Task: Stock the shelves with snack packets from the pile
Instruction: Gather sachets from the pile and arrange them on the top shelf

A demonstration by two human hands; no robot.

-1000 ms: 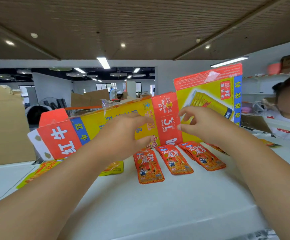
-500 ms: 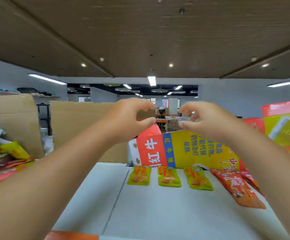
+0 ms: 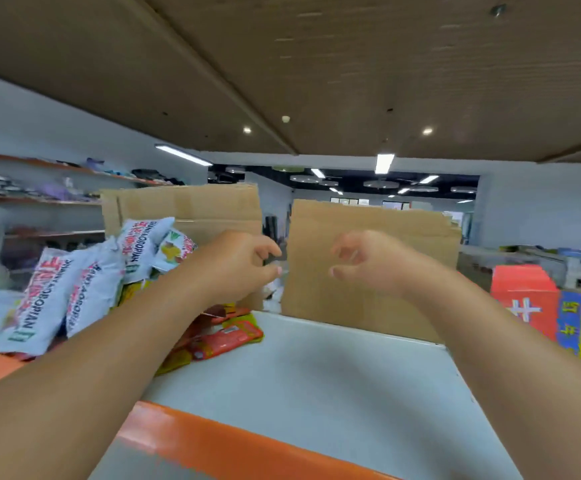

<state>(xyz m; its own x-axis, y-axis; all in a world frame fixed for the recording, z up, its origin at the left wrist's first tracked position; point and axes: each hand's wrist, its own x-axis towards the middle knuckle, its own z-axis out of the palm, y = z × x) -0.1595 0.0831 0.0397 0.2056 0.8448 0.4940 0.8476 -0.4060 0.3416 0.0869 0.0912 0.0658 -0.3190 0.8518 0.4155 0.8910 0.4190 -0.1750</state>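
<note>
Head view: my left hand (image 3: 244, 261), right hand (image 3: 368, 261) hovering empty, fingers (image 3: 265, 249) loosely curled; planning edge pinch on flat orange-red plastic snack packets (image 3: 228, 337).

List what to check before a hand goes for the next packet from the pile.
1. Left hand free: ok. The left hand holds nothing, fingers loosely curled.
2. Right hand free: ok. The right hand is empty too.
3. Packets in reach: ok, probably. The orange packets lie just below the left forearm.
4. Room on the shelf: ok. The white shelf board shows a bare stretch before the cardboard panel.
5. Pile steady: cannot tell. The white bags lean on each other, blurred.
</note>
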